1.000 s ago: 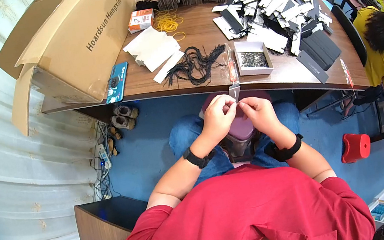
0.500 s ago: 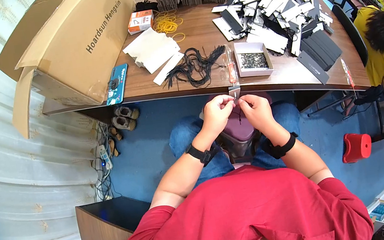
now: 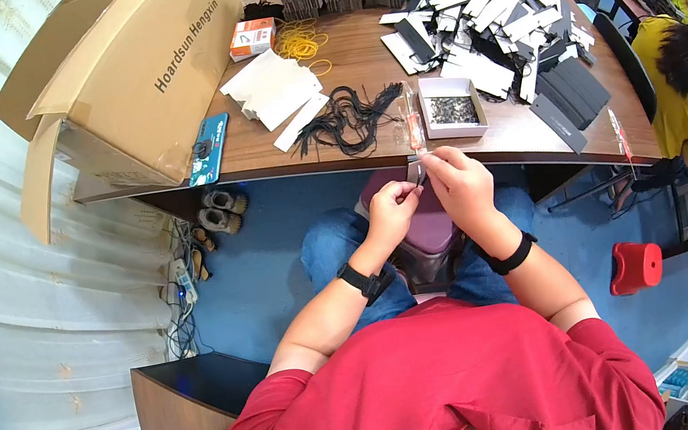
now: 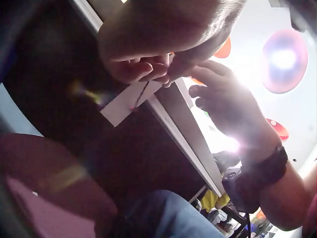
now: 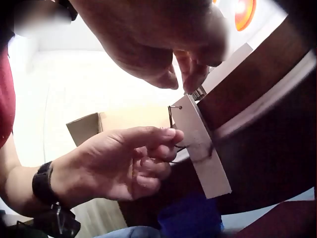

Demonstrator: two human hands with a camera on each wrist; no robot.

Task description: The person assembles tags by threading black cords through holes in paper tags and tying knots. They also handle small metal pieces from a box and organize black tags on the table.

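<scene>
At the table edge, a small card tag (image 5: 200, 153) with a black string (image 5: 171, 119) through the hole near its upper end hangs between the hands. My left hand (image 3: 392, 209) pinches the string between thumb and fingertips, close beside the tag; the left wrist view shows the back of the tag (image 4: 130, 101) below these fingers. Higher up, my right hand (image 3: 464, 184) has its bent fingertips at the tag's top end, by a small metal piece (image 5: 198, 93); I cannot tell whether they grip it. An orange-and-clear item (image 3: 415, 129) lies at the table edge just beyond.
On the table (image 3: 371, 42) are a bundle of black strings (image 3: 352, 120), a small box of dark bits (image 3: 452, 107), white cards (image 3: 272, 88), yellow rubber bands (image 3: 300, 39) and a heap of tags (image 3: 483, 16). A carton (image 3: 154, 74) stands left; a purple stool (image 3: 430, 224) stands below the hands.
My right hand has moved up and forward to the table edge, away from its earlier place beside the left fingertips. The left hand has dropped slightly.
</scene>
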